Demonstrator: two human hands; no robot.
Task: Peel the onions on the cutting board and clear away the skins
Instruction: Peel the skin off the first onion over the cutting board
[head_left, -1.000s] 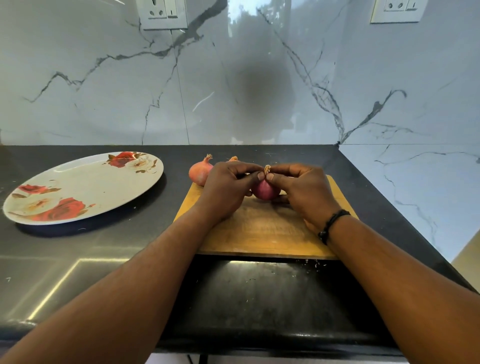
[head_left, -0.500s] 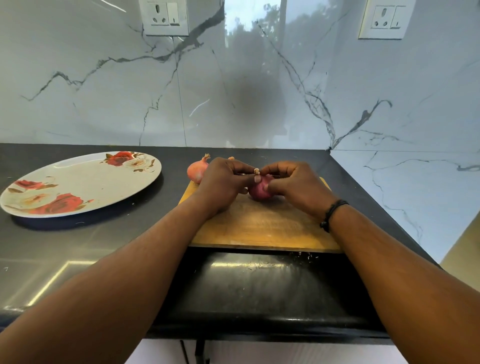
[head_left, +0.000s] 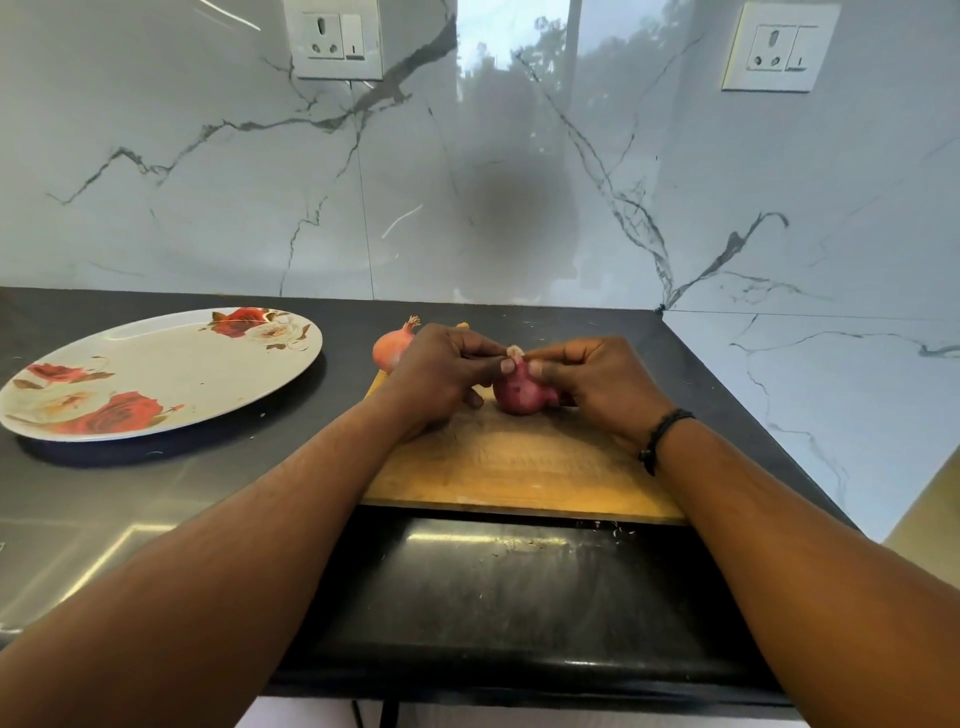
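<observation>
A red onion (head_left: 519, 395) stands on the wooden cutting board (head_left: 519, 467), stem end up. My left hand (head_left: 441, 371) pinches the dry tip of the onion from the left with thumb and fingers. My right hand (head_left: 602, 382) holds the onion's right side, its thumb and forefinger pinching at the same tip. A second onion (head_left: 390, 349), paler and unpeeled, sits at the board's far left corner, partly hidden behind my left hand. A small orange bit of a third thing shows just above my left hand.
A large oval plate with red rose prints (head_left: 156, 371) lies on the black counter (head_left: 208, 493) to the left of the board. Marble walls close the back and right side, with two sockets (head_left: 332, 39) high up. The counter's front edge runs near me.
The camera tilted up slightly. Both hands stay at the onion's tip; the onion now leans a little and more of its red side shows between the hands.
</observation>
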